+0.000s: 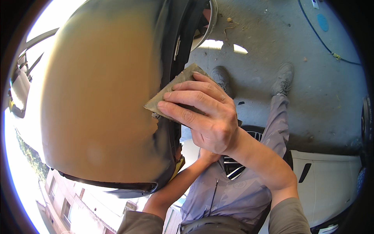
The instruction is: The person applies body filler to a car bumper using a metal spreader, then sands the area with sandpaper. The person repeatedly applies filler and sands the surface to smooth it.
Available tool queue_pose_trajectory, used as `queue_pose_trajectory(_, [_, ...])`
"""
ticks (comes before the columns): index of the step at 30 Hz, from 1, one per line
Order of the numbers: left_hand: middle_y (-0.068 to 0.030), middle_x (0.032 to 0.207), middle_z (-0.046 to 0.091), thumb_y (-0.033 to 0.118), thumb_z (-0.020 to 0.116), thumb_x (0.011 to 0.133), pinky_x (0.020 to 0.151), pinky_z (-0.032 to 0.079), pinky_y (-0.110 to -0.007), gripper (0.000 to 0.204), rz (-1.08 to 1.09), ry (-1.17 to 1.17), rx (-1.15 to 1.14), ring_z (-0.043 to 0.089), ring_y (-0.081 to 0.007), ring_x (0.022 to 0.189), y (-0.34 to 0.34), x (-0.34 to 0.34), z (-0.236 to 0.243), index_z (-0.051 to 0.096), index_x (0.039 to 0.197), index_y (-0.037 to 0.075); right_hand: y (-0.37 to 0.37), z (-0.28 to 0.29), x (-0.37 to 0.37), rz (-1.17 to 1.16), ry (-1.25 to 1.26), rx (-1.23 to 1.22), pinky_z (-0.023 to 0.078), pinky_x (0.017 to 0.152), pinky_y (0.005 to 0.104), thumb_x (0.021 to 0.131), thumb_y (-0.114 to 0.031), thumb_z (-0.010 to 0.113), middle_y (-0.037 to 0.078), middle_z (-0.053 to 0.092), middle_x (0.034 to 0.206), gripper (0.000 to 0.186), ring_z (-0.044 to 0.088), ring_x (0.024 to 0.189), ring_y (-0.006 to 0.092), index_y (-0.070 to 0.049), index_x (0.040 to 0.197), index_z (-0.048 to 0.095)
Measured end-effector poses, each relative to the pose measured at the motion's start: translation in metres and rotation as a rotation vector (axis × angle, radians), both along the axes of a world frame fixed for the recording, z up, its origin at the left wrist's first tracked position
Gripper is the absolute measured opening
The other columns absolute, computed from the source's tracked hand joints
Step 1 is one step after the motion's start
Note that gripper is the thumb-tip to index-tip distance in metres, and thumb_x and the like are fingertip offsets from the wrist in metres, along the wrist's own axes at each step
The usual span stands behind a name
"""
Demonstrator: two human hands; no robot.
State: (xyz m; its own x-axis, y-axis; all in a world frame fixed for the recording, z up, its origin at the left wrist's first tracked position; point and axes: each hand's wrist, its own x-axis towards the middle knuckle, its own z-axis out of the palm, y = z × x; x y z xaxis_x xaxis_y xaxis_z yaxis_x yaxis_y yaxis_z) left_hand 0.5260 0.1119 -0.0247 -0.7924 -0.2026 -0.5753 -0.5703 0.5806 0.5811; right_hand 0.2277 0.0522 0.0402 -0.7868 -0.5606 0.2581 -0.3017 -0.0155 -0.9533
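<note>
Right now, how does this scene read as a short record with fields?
Panel: curved, tan with darker edges
Right hand: fingers spread on a flat grey-brown sheet
Sheet position: overlapping the panel's dark edge
Left hand: partly hidden by the right; grip unclear
Floor: grey, with two shoes and a dark cable
Lower right: white vehicle

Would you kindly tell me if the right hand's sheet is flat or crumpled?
Flat: the gray-brown sheet shows straight edges beneath the right hand.

Sunlit patches (pixel 240 49) brighten the dusty grey floor (pixel 265 37), and a pale building (pixel 58 195) shows windows (pixel 67 211) lower left.
</note>
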Motion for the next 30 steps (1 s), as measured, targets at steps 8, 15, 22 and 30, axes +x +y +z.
queue_pose_trajectory(8, [-0.0213, 0.131, 0.070, 0.018, 0.055, 0.112, 0.102, 0.051, -0.045, 0.027, 0.180, -0.388, 0.174, 0.067, -0.0401, 0.119, -0.010, -0.019, 0.008, 0.065, 0.128, 0.000, 0.031, 0.011, -0.005, 0.175, -0.016, 0.047, 0.057, 0.108, 0.0542, 0.078, -0.009, 0.079, 0.006, 0.079, 0.114, 0.034, 0.075, 0.107, 0.0270, -0.011, 0.111, 0.087])
queue_pose_trajectory(15, [-0.0083, 0.126, 0.072, 0.018, 0.053, 0.117, 0.099, 0.056, -0.031, 0.025, 1.445, -0.088, 1.137, 0.071, -0.0147, 0.111, -0.012, -0.099, 0.073, 0.060, 0.134, 0.002, 0.143, 0.029, -0.005, 0.408, 0.118, 0.268, 0.055, 0.112, 0.0585, 0.081, -0.016, 0.078, 0.003, 0.075, 0.124, 0.039, 0.072, 0.114, 0.0228, -0.017, 0.120, 0.085])
queue_pose_trajectory(22, [-0.0093, 0.115, 0.073, 0.017, 0.051, 0.116, 0.090, 0.059, -0.033, 0.029, 1.580, -0.071, 1.321, 0.071, -0.0160, 0.100, -0.048, -0.125, 0.110, 0.057, 0.139, 0.001, 0.190, 0.004, -0.013, 0.597, 0.315, 0.511, 0.050, 0.117, 0.0631, 0.087, -0.016, 0.071, 0.003, 0.072, 0.125, 0.037, 0.067, 0.121, 0.0229, -0.017, 0.121, 0.083])
queue_pose_trajectory(30, [-0.0222, 0.097, 0.068, 0.022, 0.051, 0.115, 0.081, 0.050, -0.046, 0.022, 0.311, -0.225, 0.228, 0.065, -0.0403, 0.088, -0.021, -0.027, 0.044, 0.061, 0.111, 0.002, 0.047, -0.001, -0.010, 0.075, -0.057, 0.127, 0.057, 0.107, 0.0503, 0.085, 0.012, 0.064, 0.016, 0.077, 0.119, 0.042, 0.074, 0.110, 0.0383, 0.001, 0.122, 0.079])
